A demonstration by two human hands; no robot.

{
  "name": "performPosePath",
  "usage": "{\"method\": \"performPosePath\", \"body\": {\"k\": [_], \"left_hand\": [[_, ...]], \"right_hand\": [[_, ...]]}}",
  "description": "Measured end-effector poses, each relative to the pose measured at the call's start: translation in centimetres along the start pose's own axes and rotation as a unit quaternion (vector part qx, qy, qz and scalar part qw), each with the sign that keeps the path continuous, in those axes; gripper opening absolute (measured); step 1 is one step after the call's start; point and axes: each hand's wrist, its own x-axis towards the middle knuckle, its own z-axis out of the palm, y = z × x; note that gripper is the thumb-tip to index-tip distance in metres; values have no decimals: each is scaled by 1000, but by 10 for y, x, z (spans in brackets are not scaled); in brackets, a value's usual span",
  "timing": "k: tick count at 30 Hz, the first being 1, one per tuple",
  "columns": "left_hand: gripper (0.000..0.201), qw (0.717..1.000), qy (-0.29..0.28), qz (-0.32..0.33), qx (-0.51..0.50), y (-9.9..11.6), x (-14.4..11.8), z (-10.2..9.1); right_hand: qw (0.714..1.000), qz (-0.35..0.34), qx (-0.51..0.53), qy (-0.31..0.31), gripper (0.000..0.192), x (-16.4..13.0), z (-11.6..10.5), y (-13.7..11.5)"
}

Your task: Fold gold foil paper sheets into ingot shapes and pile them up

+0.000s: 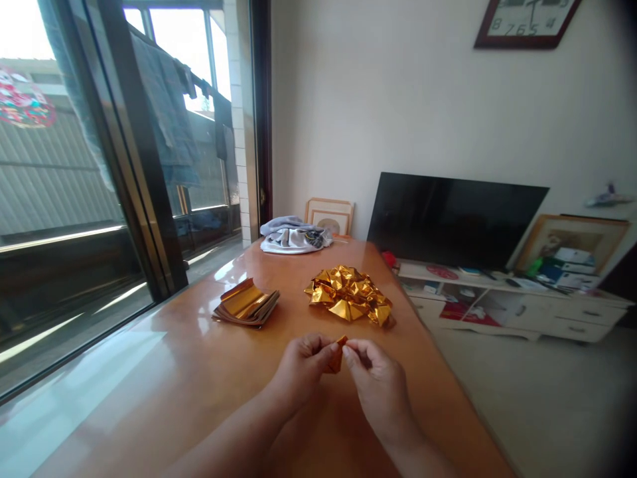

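Observation:
My left hand [301, 368] and my right hand [378, 378] meet over the wooden table [199, 398], both pinching one small folded piece of gold foil paper [338, 353] between their fingertips. Most of that piece is hidden by my fingers. Beyond my hands, slightly right, lies a heap of folded gold foil pieces [350, 294]. A stack of flat gold foil sheets [246, 305], curling up at the top, rests further left.
A bundle of grey and white cloth [294, 236] lies at the table's far end by a picture frame [329, 215]. A sliding glass door [99, 199] runs along the left. A dark TV [452, 219] on a low white cabinet [512, 302] stands to the right.

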Motion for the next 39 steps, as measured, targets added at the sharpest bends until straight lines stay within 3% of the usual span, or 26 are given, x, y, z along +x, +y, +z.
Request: {"method": "performPosePath", "body": {"k": [9,16,29,34,39], "left_hand": [[34,999,-8,24,38,-7,2,0],[34,989,2,60,136,-15,5,-2],[33,907,31,159,388,-1,-2,1],[31,900,43,157,404,-1,-3,0],[35,902,27,155,403,-1,-3,0]], "right_hand": [[999,24,24,7,25,2,-1,-1],[1000,18,15,15,25,3,1,-2],[998,12,-50,37,25,2,0,4],[997,56,62,7,22,3,3,2],[963,148,226,3,21,4,5,3]]}}
